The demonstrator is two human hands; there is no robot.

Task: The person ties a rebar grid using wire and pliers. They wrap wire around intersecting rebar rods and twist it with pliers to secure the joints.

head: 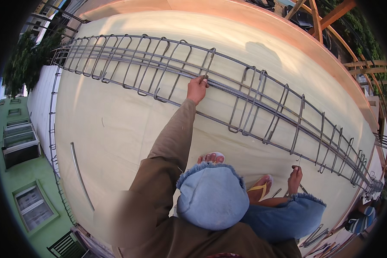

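A long cage of steel rebar (225,86), with bent stirrups (177,58) around its bars, lies across the pale sheeted deck. My left hand (198,88) reaches out to its middle and grips one of the stirrups beside the inner bars. My right hand (295,177) is lower right, near the cage's near bar, with a thin hooked piece of wire (299,160) pinched upright between thumb and fingers. Beneath that hand a slim dark rod is partly hidden by the hand and the jeans.
My sandalled feet (259,190) stand close to the cage. A metal rod or tube (80,175) lies on the left. More bent rebar pieces (314,237) lie lower right. An orange-brown board edge (277,29) runs along the far side; beyond it is timber framing.
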